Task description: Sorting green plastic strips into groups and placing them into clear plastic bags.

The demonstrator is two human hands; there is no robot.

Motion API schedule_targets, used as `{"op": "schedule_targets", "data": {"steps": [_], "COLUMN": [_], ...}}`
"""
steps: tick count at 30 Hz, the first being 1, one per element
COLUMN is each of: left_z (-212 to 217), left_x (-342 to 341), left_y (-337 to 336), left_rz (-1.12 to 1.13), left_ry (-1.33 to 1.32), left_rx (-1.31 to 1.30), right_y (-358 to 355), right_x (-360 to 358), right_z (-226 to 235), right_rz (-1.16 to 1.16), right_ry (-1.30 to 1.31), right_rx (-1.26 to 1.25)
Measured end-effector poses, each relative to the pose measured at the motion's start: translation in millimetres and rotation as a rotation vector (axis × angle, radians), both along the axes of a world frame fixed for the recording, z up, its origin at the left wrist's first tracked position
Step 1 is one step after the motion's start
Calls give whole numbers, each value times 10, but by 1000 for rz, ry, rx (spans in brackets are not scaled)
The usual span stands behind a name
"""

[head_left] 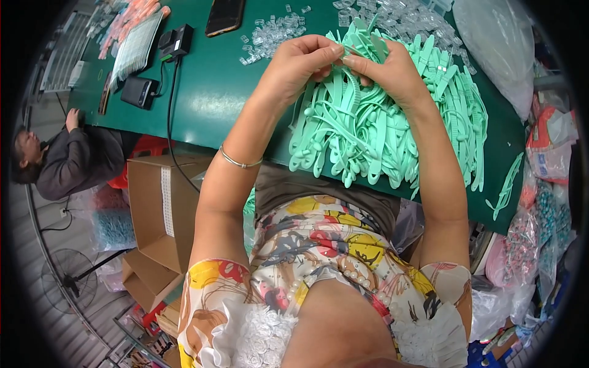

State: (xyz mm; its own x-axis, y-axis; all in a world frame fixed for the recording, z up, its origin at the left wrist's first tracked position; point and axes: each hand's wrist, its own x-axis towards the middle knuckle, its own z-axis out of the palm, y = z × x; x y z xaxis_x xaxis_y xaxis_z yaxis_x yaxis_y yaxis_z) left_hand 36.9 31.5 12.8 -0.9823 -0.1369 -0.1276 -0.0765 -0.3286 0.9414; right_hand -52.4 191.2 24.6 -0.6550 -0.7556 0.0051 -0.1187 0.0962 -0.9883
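Observation:
Both of my hands meet over the far part of a big pile of mint-green plastic straps (383,144). My left hand (302,60) pinches with thumb and forefinger. Close against it, my right hand (394,70) is also pinched, its thumb tip almost touching the left thumb. Between them is a mint-green ridged strap (352,92) that hangs down onto the pile. The fingers cover its held end, so I cannot tell whether a small clip is there too. Small clear plastic clips (276,34) lie scattered beyond my left hand, and more clear clips (399,18) lie behind the pile.
On the green table (215,92) are a phone (224,15), a black power bank (140,92) and a cabled black device (177,42). Loose straps (508,187) lie at the right edge. A large plastic bag (500,49) stands far right. Cardboard boxes (147,214) and another person (80,156) are left.

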Motion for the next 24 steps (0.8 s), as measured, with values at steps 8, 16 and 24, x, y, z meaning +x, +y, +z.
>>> {"op": "schedule_targets", "data": {"steps": [8, 16, 24], "left_z": [77, -96, -92], "left_x": [-21, -43, -75], "left_y": [57, 17, -50], "left_rz": [5, 91, 149], "left_ry": [39, 49, 55], "left_rx": [-190, 77, -158], "right_y": [-30, -17, -9], "right_x": [26, 27, -54], "right_z": [-51, -6, -61], "right_rz": [-93, -89, -67], "right_ry": [187, 94, 49], "right_rx": [-114, 10, 62]}}
